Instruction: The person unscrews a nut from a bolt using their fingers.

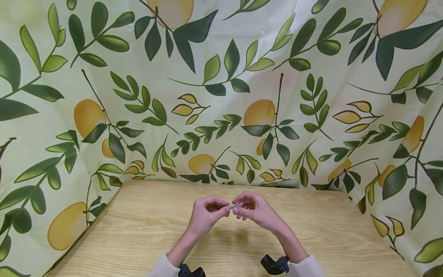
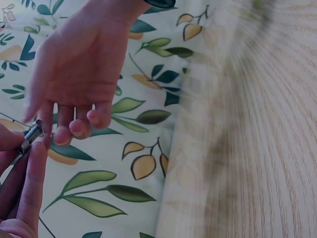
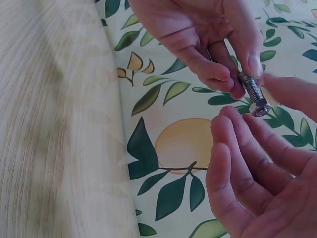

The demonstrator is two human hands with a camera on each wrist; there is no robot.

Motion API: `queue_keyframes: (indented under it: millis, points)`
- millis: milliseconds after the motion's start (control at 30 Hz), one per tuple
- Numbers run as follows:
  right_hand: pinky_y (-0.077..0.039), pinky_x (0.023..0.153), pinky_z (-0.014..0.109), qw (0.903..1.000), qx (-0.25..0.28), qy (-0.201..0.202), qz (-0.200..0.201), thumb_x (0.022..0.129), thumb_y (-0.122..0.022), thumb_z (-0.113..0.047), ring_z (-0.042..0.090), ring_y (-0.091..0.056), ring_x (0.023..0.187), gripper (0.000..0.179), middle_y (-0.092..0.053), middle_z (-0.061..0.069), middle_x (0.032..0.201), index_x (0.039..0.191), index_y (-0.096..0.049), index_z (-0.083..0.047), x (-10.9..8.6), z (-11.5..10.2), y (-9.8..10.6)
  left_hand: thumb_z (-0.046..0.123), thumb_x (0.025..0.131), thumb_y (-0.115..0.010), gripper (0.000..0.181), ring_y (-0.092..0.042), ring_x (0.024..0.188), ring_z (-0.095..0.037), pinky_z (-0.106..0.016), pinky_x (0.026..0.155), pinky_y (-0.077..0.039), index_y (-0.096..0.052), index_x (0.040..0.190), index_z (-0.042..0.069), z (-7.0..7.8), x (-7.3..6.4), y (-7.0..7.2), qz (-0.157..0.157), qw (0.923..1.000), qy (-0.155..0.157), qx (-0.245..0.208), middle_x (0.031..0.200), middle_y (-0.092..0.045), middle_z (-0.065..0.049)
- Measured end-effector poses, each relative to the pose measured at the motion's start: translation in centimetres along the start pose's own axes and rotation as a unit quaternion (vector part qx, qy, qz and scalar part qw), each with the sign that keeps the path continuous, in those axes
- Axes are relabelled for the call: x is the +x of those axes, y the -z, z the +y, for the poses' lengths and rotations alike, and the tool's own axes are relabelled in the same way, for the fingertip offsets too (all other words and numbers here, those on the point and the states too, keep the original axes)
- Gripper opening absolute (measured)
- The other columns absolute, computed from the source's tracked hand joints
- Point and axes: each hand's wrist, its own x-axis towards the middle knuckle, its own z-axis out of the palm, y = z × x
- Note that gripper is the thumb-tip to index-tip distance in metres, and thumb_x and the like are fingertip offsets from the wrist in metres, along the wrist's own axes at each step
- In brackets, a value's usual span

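A small silver bolt with a threaded shank carries a hex nut at the end facing the right hand. The left hand pinches the bolt's other end between thumb and fingertips; in the left wrist view the left hand's fingers lie along it. Close around the nut end is the right hand, its thumb on one side and index fingertip on the other. A gap shows between those fingertips in the right wrist view, and the right hand's other fingers extend loosely. Both hands are raised above the table.
A light wood-grain table lies below the hands. Cloth printed with leaves and fruit hangs behind it and along both sides. Black wrist devices sit at the cuffs of pale sleeves.
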Motion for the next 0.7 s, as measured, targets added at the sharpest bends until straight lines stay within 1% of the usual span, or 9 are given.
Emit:
queue_keyframes:
  millis: [133,233,433,500,600,700]
  points:
    - [-0.063,0.068,0.030,0.9998,0.010,-0.017,-0.005,0.105,-0.060,-0.023,0.014,-0.069,0.073,0.032,-0.073,0.021,0.089,0.106,-0.069,0.008,0.01,-0.01,0.13,0.002,0.089,-0.078,0.014,-0.075,0.075,-0.008,-0.027,0.076,-0.065,-0.076,0.097,-0.009,0.09,-0.10,0.02,0.003,1.0000,0.000,0.002,0.093,-0.074,-0.031]
    - [-0.064,0.069,0.030,0.9996,0.014,-0.023,-0.007,0.106,-0.059,-0.022,0.013,-0.069,0.071,0.033,-0.073,0.020,0.086,0.101,-0.071,0.008,0.01,0.04,0.22,0.002,0.089,-0.077,0.013,-0.075,0.076,-0.008,-0.027,0.077,-0.065,-0.076,0.096,-0.009,0.13,-0.15,0.03,0.004,1.0000,0.001,0.002,0.093,-0.074,-0.031]
    - [-0.063,0.072,0.029,0.9994,0.024,-0.022,0.008,0.101,-0.066,-0.017,0.013,-0.070,0.073,0.028,-0.074,0.011,0.087,0.106,-0.070,0.010,-0.03,-0.05,0.31,0.002,0.089,-0.077,0.015,-0.075,0.075,-0.008,-0.027,0.076,-0.065,-0.075,0.097,-0.010,0.08,-0.10,0.05,0.004,1.0000,0.005,-0.001,0.093,-0.074,-0.032]
    - [-0.063,0.073,0.029,0.9994,0.028,-0.019,0.012,0.099,-0.069,-0.015,0.013,-0.071,0.074,0.028,-0.075,0.013,0.088,0.108,-0.068,0.011,-0.07,-0.10,0.31,0.002,0.089,-0.077,0.015,-0.075,0.075,-0.008,-0.027,0.076,-0.065,-0.075,0.097,-0.010,0.08,-0.06,0.04,0.004,1.0000,0.007,-0.004,0.094,-0.073,-0.032]
    - [-0.063,0.074,0.029,0.9994,0.030,-0.009,0.016,0.096,-0.071,-0.011,0.013,-0.072,0.075,0.026,-0.075,0.022,0.092,0.109,-0.066,0.012,-0.09,-0.11,0.28,0.002,0.089,-0.077,0.016,-0.074,0.074,-0.007,-0.027,0.076,-0.065,-0.075,0.098,-0.011,0.12,-0.01,0.02,0.004,0.9999,0.010,-0.007,0.095,-0.073,-0.033]
    - [-0.062,0.074,0.028,0.9994,0.028,0.003,0.021,0.094,-0.072,-0.007,0.012,-0.072,0.077,0.023,-0.074,0.022,0.093,0.109,-0.066,0.009,-0.14,-0.03,0.23,0.002,0.088,-0.078,0.016,-0.074,0.074,-0.007,-0.027,0.076,-0.065,-0.075,0.098,-0.011,0.15,0.01,0.02,0.004,0.9999,0.011,-0.008,0.095,-0.073,-0.033]
